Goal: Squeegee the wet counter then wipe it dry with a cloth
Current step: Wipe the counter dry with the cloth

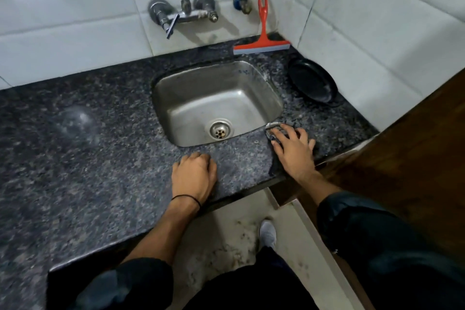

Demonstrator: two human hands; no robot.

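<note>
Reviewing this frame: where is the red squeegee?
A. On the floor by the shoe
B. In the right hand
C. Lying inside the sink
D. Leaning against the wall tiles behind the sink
D. The squeegee stands with its blade on the counter and its handle up against the wall tiles, behind the sink; neither hand touches it, and the right hand presses a cloth on the counter instead.

- One view only, worn on the head, looking forward and steeply down over the counter (88,158) from its front edge.
- It sits close: the sink (216,103) fills the centre, the tiled wall (75,20) runs along the top, both forearms enter from below.
- Wide-angle lens bends the edges.
</note>
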